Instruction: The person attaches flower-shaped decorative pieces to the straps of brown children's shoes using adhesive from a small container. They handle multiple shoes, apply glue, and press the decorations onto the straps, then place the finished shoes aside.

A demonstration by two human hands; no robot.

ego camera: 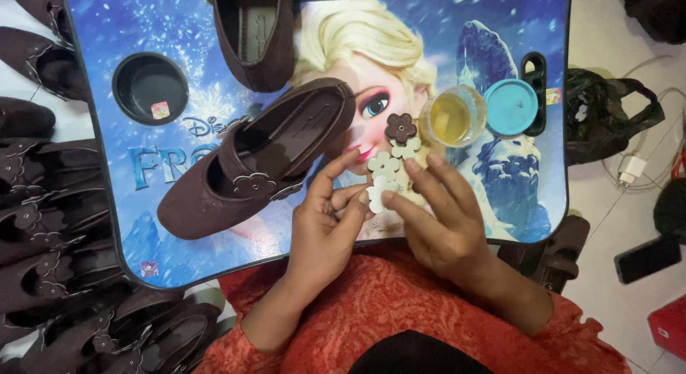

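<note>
- Head view, nearest: my lap in an orange-red patterned garment [400,302], with both forearms rising from it toward the lap table [500,202].
- My left hand [325,220]: fingers curled, thumb and forefinger tips pinching a pale flower-shaped piece [377,197] at the table's near edge.
- My right hand [439,213]: fingers extended and loosely spread, fingertips resting on the same cluster of pale flower pieces; it grips nothing that I can make out.
- Just beyond the fingertips: further pale flower pieces [386,163] and one dark brown flower piece [401,127], touching one another.
- Left of these: a brown strap shoe [250,163] lying diagonally, a flower trim on its strap.
- Right of these: an open jar of yellowish liquid [452,117], its teal lid [511,107] beside it.
- Farther: a second brown shoe [254,35] and a black cup recess [150,88].
- Far left, off the table: rows of matching brown shoes [50,274].
</note>
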